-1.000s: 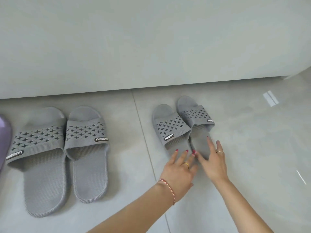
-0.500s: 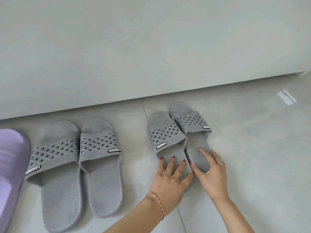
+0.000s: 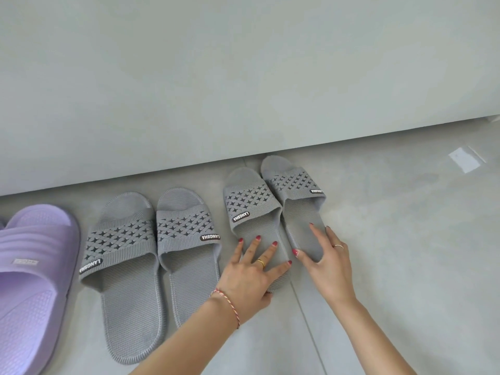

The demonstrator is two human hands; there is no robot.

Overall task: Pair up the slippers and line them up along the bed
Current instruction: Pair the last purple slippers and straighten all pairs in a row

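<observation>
Small grey slippers [image 3: 273, 201] lie on the floor [image 3: 405, 253] just short of the bed [image 3: 216, 77], toes toward it, sides touching, both angled slightly. Left hand [image 3: 249, 277] presses one heel, fingers [image 3: 254, 247] straight and spread, grasping nothing. Right hand [image 3: 327, 266] lies flat on the other heel, fingers extended. Large grey slippers [image 3: 151, 239] sit paired along the bed; purple slipper [image 3: 29, 266] beyond them.

Small grey pair [image 3: 251, 201] touching, toes toward bed [image 3: 243, 77]; larger grey pair [image 3: 121, 236] alongside left.
</observation>
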